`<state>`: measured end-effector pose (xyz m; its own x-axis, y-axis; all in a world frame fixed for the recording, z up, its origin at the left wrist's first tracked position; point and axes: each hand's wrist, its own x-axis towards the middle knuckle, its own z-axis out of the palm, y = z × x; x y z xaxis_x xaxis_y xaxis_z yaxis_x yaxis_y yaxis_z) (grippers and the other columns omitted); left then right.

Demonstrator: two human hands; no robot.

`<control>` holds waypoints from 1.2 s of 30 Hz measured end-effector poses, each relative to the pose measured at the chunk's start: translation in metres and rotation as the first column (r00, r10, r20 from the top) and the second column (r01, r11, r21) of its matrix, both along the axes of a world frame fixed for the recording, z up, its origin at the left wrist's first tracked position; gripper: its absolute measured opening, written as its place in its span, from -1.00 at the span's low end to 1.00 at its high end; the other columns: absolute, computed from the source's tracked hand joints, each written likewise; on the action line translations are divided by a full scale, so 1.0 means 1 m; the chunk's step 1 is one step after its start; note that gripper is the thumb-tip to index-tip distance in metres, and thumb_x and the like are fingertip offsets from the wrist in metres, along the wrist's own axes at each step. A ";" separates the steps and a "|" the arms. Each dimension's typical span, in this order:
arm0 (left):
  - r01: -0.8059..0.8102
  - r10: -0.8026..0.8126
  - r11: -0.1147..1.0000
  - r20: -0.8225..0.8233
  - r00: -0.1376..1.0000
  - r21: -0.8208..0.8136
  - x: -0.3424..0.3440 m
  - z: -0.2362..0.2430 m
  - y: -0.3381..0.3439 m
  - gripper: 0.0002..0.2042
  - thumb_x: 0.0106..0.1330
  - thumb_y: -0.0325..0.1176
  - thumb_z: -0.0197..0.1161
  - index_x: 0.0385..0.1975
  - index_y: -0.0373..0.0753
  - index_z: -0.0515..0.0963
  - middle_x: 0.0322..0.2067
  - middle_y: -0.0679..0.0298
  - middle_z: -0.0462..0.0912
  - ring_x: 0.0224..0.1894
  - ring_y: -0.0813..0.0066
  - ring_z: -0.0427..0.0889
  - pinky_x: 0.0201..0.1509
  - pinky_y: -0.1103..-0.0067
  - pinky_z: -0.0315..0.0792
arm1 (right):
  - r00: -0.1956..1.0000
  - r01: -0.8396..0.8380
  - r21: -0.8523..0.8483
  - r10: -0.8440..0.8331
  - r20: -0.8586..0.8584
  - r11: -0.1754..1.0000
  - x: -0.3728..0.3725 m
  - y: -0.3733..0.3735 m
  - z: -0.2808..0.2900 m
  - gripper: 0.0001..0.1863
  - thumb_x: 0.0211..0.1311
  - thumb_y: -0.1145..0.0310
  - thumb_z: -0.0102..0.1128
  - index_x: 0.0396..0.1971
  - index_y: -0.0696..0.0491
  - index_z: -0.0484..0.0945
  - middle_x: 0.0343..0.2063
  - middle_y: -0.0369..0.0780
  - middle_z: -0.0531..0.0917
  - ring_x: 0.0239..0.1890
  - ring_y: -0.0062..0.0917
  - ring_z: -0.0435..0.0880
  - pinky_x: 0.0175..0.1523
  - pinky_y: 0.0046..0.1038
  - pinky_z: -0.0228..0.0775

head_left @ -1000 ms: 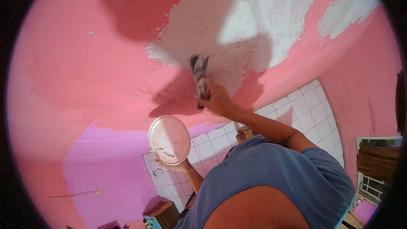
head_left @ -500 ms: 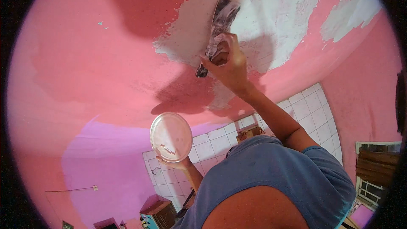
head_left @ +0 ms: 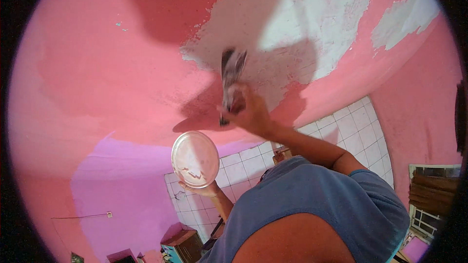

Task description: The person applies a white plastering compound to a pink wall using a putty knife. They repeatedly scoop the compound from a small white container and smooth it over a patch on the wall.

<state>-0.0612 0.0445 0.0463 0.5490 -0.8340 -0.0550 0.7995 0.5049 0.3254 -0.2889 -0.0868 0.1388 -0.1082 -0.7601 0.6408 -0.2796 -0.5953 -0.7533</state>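
Observation:
In the head view, my right hand [head_left: 246, 107] grips a wide scraper [head_left: 233, 61] with a dark, white-smeared blade, slightly blurred, against a pink wall [head_left: 97, 78] where a large patch of pale filler [head_left: 317, 14] has ragged edges. Lower and to the left, my left hand [head_left: 204, 187] holds up a round whitish lid [head_left: 195, 151] with streaks of white paste on it; my fingers show under its rim. My arms cast shadows over the wall and patch.
White square tiles [head_left: 360, 126] run behind my body. Purple paint [head_left: 112, 180] covers part of the lower left wall, with a socket [head_left: 109, 215] and cable. A wooden cabinet [head_left: 180, 243] stands at bottom. A window with brown cloth [head_left: 429, 192] is at right.
The scraper in my right hand went up across the pale patch half a second ago and has since come back down and leftward. My left hand and the lid have barely moved.

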 end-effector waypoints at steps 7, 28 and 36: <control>0.023 -0.024 0.999 -0.021 0.999 -0.042 0.004 -0.007 -0.001 -0.42 0.17 0.05 0.04 0.17 -0.07 0.24 0.25 0.22 0.08 0.28 0.15 0.03 0.27 0.02 -0.03 | 0.982 0.179 -0.058 -0.174 0.079 0.982 -0.018 -0.045 0.038 -0.36 -0.13 0.35 0.41 -0.06 0.08 0.21 -0.65 -0.26 0.54 -0.64 -0.59 0.59 -0.55 -0.55 0.41; -0.168 0.116 0.981 0.401 0.909 0.095 0.001 -0.015 -0.009 -0.45 0.16 0.00 0.09 0.14 -0.06 0.27 0.23 0.23 0.12 0.25 0.19 0.08 0.26 0.06 0.05 | 0.996 0.086 -0.107 -0.084 0.025 0.991 -0.003 -0.044 0.031 -0.41 -0.12 0.32 0.39 -0.09 0.07 0.27 -0.69 -0.22 0.55 -0.64 -0.44 0.61 -0.54 -0.47 0.43; -0.085 0.085 0.996 -0.006 0.996 0.039 -0.011 -0.003 -0.012 -0.45 0.16 -0.01 0.09 0.15 -0.05 0.27 0.24 0.24 0.11 0.27 0.19 0.07 0.29 0.04 -0.04 | 0.971 -0.118 -0.009 0.113 -0.211 0.993 -0.001 -0.013 -0.045 -0.42 -0.05 0.30 0.33 -0.03 0.08 0.27 -0.49 -0.09 0.55 -0.57 -0.36 0.59 -0.49 -0.39 0.44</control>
